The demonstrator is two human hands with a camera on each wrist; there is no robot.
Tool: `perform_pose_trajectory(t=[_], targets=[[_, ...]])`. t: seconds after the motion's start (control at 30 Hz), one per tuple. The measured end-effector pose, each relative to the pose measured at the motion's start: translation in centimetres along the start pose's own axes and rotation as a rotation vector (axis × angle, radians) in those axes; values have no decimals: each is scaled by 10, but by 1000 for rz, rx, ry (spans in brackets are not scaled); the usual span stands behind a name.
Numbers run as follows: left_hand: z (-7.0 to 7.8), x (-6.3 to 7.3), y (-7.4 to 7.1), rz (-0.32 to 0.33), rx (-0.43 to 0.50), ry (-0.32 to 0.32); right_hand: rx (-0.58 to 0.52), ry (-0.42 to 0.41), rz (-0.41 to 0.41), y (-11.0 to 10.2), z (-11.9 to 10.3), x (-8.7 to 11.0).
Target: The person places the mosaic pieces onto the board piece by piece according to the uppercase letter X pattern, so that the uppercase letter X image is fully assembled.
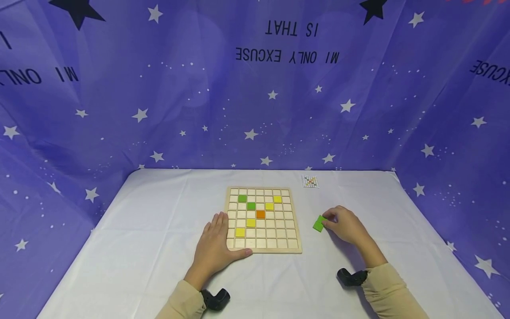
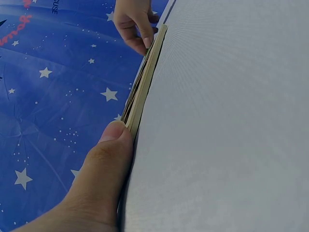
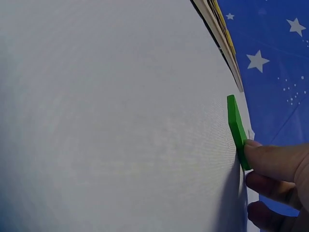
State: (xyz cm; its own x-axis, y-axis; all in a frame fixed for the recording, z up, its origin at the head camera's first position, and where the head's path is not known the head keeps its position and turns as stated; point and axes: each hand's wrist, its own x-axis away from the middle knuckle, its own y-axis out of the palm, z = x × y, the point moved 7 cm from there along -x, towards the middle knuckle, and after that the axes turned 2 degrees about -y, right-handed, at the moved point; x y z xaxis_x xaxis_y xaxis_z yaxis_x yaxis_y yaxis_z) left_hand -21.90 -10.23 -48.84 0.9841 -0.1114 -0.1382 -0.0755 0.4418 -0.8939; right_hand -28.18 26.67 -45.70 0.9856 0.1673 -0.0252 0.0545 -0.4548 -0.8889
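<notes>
A square wooden grid board (image 1: 279,250) lies flat on the white table. My left hand (image 1: 213,243) rests against its near left corner, fingers straight along the left side and thumb (image 2: 108,145) at the front edge. On the grid sit two green tiles, one orange tile (image 1: 260,214) and several yellow tiles (image 1: 269,206), placed along crossing diagonals. To the right of the board, my right hand (image 1: 346,225) pinches a green tile (image 3: 236,128) between thumb and fingers, low over the tablecloth. Part of that tile is covered by the fingertips.
A small printed pattern card (image 1: 310,181) lies at the back of the table, beyond the board's right corner. White cloth (image 1: 131,248) covers the table. A purple star-printed curtain (image 1: 223,110) stands behind and at both sides. Each wrist wears a black camera mount (image 1: 217,299).
</notes>
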Motion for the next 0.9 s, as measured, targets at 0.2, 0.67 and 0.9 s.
perform_pose_trajectory(t=[0.2, 0.67, 0.9], targets=[[-1, 0, 2, -34, -5, -12, -102, 45, 9, 5, 5, -3], [-2, -1, 2, -38, -23, -10, -320, -20, 45, 21, -49, -15], [-1, -1, 1, -16, -6, -6, -372, -62, -18, 48, -94, -18]])
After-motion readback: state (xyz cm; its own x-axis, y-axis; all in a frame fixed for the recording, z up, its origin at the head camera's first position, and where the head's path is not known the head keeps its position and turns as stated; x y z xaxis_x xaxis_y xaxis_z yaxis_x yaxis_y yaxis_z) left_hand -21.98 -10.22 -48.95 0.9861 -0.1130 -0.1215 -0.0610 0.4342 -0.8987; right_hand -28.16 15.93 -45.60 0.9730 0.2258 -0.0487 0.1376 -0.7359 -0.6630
